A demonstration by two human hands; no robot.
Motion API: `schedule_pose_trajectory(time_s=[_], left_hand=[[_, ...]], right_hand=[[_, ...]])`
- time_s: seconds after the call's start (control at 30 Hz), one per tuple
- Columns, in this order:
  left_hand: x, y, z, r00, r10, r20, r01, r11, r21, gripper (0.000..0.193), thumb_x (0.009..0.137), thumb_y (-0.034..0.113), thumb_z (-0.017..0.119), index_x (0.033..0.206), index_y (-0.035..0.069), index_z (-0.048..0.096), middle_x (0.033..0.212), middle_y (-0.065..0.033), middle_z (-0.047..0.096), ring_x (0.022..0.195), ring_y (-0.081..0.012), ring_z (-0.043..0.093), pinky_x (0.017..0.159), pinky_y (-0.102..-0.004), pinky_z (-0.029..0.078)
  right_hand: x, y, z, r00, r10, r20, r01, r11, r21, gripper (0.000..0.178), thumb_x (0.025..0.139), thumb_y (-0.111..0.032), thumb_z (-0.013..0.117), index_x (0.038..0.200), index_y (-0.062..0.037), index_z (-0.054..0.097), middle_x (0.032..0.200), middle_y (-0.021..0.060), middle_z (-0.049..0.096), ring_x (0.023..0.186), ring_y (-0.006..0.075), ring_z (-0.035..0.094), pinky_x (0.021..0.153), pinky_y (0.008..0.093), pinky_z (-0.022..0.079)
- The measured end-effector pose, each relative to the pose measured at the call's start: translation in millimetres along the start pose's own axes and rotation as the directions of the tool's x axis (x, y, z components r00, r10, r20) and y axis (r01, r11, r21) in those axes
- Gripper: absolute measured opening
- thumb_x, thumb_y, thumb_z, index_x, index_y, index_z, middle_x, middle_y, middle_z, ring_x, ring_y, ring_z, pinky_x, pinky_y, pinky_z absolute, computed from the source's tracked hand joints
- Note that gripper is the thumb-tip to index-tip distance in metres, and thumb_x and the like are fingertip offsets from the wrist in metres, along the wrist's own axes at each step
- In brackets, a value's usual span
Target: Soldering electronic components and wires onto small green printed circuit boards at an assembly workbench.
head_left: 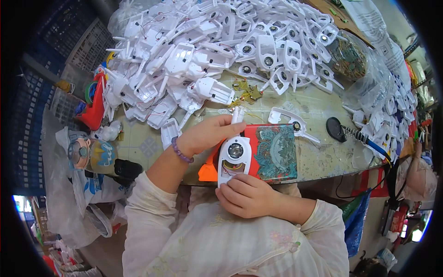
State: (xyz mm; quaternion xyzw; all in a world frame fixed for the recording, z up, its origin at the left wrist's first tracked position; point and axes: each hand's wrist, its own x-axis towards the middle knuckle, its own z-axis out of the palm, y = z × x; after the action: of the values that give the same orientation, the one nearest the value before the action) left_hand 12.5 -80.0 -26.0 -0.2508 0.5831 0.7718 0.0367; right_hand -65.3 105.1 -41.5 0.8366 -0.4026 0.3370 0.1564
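Note:
Before me I have a white plastic housing (pixel 247 144) with a long handle, a round dark lens-like part and thin wires in its opening. My left hand (pixel 214 132), with a purple bead bracelet on the wrist, grips the handle at the far end. At the near end, the curled fingers of my right hand (pixel 246 195) hold the housing's edge by the opening. Beneath it lies a red box or book (pixel 277 150) with a teal patterned cover. An orange piece (pixel 208 171) sticks out on the left side.
A large heap of white housings (pixel 184 60) covers the far table. Small green circuit boards (pixel 249 94) with wires lie before it. A red tape dispenser (pixel 94 104) and a drink bottle (pixel 79 152) stand left. A black round-headed tool (pixel 337 129) and bagged parts (pixel 350 60) lie right.

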Motion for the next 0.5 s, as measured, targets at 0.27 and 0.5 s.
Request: schedule_pose_trajectory(time_s=[0.27,0.5], left_hand=[[-29,-30,9,0.923,0.240,-0.300,-0.198,0.966,0.165,0.031,0.099,0.023,0.051,0.117,-0.001,0.059,0.106,-0.0032,0.063,0.093,-0.0071,0.057,0.079,-0.0229,0.048],[-19,-24,-11,0.910,0.222,-0.350,-0.008,0.854,0.520,0.033,0.096,0.027,0.052,0.102,-0.003,0.063,0.093,-0.0052,0.066,0.084,-0.0086,0.058,0.072,-0.0246,0.048]], right_hand=[[-7,-6,4,0.995,-0.002,-0.101,0.012,0.995,0.103,0.024,0.074,-0.015,0.065,0.096,-0.0045,0.063,0.095,0.0061,0.061,0.088,0.0194,0.060,0.081,0.0333,0.052],[-17,22,-42,0.852,0.499,0.160,-0.480,0.865,-0.146,0.070,0.065,-0.050,0.078,0.120,-0.0103,0.059,0.130,0.0157,0.050,0.122,0.0380,0.044,0.101,0.0607,0.030]])
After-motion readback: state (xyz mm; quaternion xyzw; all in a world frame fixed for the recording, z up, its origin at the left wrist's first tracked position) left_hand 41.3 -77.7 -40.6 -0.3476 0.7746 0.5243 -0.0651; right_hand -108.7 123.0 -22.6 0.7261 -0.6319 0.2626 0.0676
